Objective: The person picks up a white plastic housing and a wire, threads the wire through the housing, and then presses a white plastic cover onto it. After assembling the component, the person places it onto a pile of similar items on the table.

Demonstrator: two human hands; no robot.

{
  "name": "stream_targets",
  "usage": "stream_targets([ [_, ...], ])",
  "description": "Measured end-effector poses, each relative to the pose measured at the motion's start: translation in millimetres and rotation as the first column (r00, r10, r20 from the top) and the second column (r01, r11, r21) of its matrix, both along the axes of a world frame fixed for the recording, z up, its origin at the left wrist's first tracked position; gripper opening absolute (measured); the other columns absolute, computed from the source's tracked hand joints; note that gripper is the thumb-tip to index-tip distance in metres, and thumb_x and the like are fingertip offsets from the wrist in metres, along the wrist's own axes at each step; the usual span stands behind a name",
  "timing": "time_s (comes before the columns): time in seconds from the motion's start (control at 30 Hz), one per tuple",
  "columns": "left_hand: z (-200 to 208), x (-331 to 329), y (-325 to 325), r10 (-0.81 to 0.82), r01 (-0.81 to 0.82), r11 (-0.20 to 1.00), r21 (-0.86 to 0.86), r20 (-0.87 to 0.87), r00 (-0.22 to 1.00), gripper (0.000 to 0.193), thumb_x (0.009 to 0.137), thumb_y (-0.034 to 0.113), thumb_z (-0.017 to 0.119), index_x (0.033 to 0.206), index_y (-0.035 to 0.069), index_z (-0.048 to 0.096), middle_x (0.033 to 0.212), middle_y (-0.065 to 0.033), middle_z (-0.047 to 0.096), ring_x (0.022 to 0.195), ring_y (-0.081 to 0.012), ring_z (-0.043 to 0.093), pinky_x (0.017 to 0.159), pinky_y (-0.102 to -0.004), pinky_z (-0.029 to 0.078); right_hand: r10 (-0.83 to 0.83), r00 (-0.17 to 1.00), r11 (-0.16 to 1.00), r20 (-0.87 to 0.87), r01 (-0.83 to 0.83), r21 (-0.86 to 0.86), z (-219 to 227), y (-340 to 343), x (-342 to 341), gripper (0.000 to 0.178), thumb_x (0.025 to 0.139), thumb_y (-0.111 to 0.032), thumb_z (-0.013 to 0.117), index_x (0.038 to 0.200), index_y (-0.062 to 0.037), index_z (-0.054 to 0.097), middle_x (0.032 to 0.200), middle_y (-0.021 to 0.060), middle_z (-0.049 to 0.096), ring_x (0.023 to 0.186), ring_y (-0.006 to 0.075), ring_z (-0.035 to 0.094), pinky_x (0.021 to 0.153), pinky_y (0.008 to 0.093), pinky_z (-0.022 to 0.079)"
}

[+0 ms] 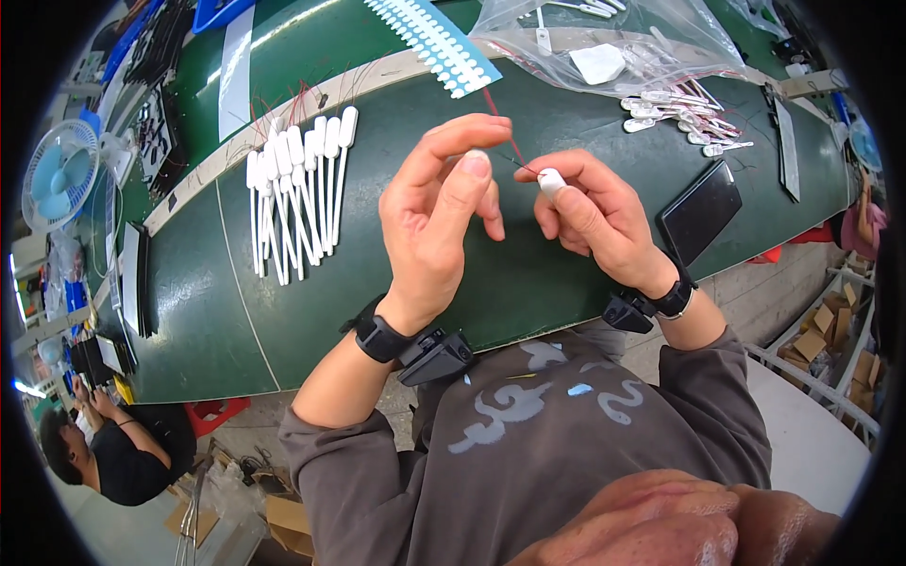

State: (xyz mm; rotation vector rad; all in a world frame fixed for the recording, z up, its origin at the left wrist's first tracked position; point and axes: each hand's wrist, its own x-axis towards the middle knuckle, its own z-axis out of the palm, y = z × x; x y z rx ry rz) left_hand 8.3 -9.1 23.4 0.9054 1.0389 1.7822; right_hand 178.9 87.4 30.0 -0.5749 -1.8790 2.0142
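My right hand [604, 212] pinches a small white plastic piece [550, 181] between thumb and fingers. Thin red and dark wires [517, 156] run from that piece up past the fingertips of my left hand [429, 212]. The left hand's thumb and forefinger are apart, its other fingers loosely bent, and nothing shows between them. Just beyond lies a light-blue sheet [444, 52] with rows of white labels. On the left of the green table, several white stick-shaped parts [300, 179] with wires lie side by side.
At the back right, a clear plastic bag [661, 42] lies near a pile of white wired parts [684, 113]. A black phone-like slab [700, 212] is on the right. A blue fan [61, 174] stands far left, and another person [113, 453] sits at lower left.
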Motion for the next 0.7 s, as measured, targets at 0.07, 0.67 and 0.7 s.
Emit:
stream_targets([
  [0.07,1,4,1,0.109,-0.109,0.994,0.007,0.002,0.994,0.023,0.098,0.014,0.056,0.110,-0.003,0.063,0.120,-0.0131,0.060,0.062,-0.0078,0.053,0.055,-0.0223,0.048,-0.009,0.999,1.000,-0.032,0.009,0.012,-1,1,2,0.027,0.105,-0.023,0.043,0.121,-0.0030,0.052,0.084,0.0038,0.057,0.056,0.0008,0.037,0.048,0.0174,0.027],
  [0.67,-9,12,2,0.210,-0.185,0.978,0.099,-0.442,0.872,0.013,0.086,-0.003,0.068,0.099,0.001,0.068,0.107,-0.0078,0.062,0.056,-0.0045,0.055,0.050,-0.0194,0.043,-0.012,0.999,0.987,-0.044,0.019,0.162,-6,3,-2,0.026,0.103,-0.023,0.047,0.116,-0.0031,0.057,0.086,-0.0010,0.058,0.064,0.0006,0.040,0.054,0.0172,0.030],
  [0.7,-9,11,2,0.199,-0.179,0.980,0.086,-0.450,0.870,0.012,0.086,-0.002,0.068,0.098,0.001,0.068,0.105,-0.0077,0.062,0.057,-0.0050,0.055,0.051,-0.0199,0.043,-0.014,0.999,0.985,-0.044,0.021,0.173,-7,2,-2,0.026,0.103,-0.024,0.048,0.116,-0.0033,0.057,0.085,-0.0011,0.058,0.064,0.0006,0.039,0.054,0.0172,0.030],
])
